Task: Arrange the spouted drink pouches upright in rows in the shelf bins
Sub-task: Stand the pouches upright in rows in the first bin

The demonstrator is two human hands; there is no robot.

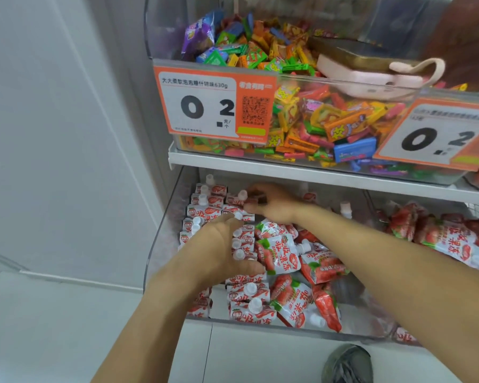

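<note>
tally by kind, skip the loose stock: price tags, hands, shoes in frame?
orange price tags: 2
hands: 2 (left hand, right hand)
shoe: 1
total: 5

Two hands in lower bin: left hand (224, 244), right hand (274, 201). Spouted pouches (281, 255) around and beneath hands: too many, overlapping, no exact count. Two price tags (213, 103) above hands. One shoe (347, 364) below right forearm.
</note>
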